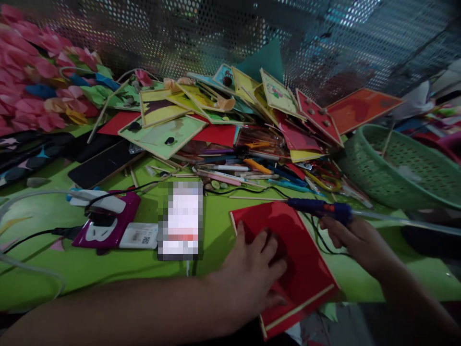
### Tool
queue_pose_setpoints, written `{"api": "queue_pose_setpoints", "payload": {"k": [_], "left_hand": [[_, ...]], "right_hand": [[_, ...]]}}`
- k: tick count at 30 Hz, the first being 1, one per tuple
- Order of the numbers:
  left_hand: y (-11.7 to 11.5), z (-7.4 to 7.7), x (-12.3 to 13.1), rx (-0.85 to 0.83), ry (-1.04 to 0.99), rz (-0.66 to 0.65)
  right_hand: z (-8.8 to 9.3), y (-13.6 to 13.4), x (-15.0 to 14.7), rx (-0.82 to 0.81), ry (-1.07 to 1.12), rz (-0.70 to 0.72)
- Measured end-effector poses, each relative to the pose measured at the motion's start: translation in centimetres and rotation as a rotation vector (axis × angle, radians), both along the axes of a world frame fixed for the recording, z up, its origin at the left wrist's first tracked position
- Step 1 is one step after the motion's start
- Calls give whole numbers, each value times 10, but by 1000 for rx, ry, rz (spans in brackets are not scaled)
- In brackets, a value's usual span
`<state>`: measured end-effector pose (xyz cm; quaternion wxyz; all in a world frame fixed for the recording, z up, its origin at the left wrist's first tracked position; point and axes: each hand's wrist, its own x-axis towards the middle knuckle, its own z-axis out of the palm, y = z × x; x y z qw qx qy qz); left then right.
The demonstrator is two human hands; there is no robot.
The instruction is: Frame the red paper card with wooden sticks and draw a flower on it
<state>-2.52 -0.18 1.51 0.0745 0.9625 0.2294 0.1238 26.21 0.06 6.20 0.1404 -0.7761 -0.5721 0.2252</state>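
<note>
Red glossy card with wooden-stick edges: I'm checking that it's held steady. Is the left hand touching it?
Touching. The head view shows the left hand lying flat on the red glossy card, its fingers overlapping the surface with no gap.

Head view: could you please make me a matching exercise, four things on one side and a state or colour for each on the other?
1 left hand
2 right hand
3 basket
4 power strip

a green, at the right
b holds the glue gun
c purple, with a plug in it
d flat on the red card

Pairs: 1-d; 2-b; 3-a; 4-c
</note>
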Motion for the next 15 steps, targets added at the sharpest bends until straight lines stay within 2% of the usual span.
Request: {"api": "queue_pose_setpoints", "payload": {"k": [9,15], "left_hand": [[2,3,0,45,39,13],[0,5,-2,41,22,19]], "right_hand": [[9,-1,-17,16,5,68],[5,1,-22,-22,-39,111]]}}
